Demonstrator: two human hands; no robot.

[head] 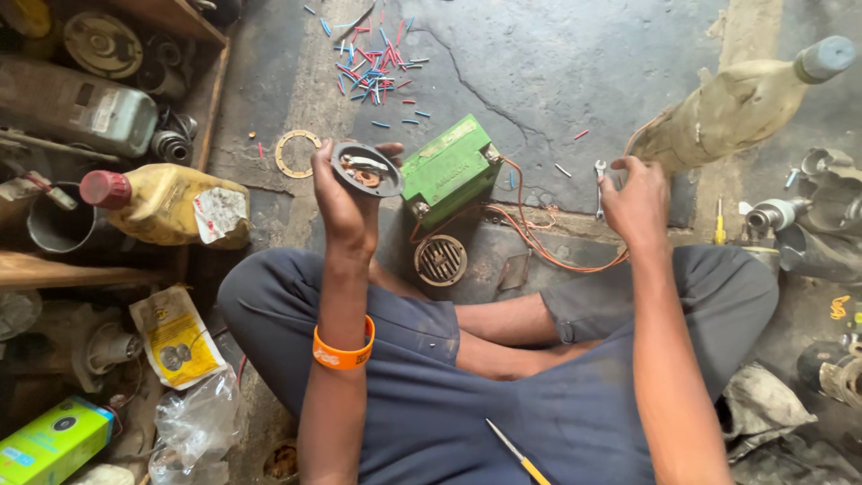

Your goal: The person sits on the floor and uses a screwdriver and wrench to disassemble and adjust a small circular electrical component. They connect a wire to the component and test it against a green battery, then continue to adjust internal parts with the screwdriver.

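Left hand (pixel 346 202) gripping round dark metal disc (pixel 366 169); right hand (pixel 636 199) loosely curled, seemingly empty, near small spanner (pixel 600 187).

Yellow bottle (pixel 166 205) with red cap at left; coloured wire sleeve bits (pixel 373 63) scattered on concrete; screwdriver (pixel 519 456) on lap.

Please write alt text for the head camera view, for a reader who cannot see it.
A person sits cross-legged on a cracked concrete floor, the left hand holding up a round dark metal plate while the right hand reaches toward a small spanner. Between them lies a green battery with orange wires.
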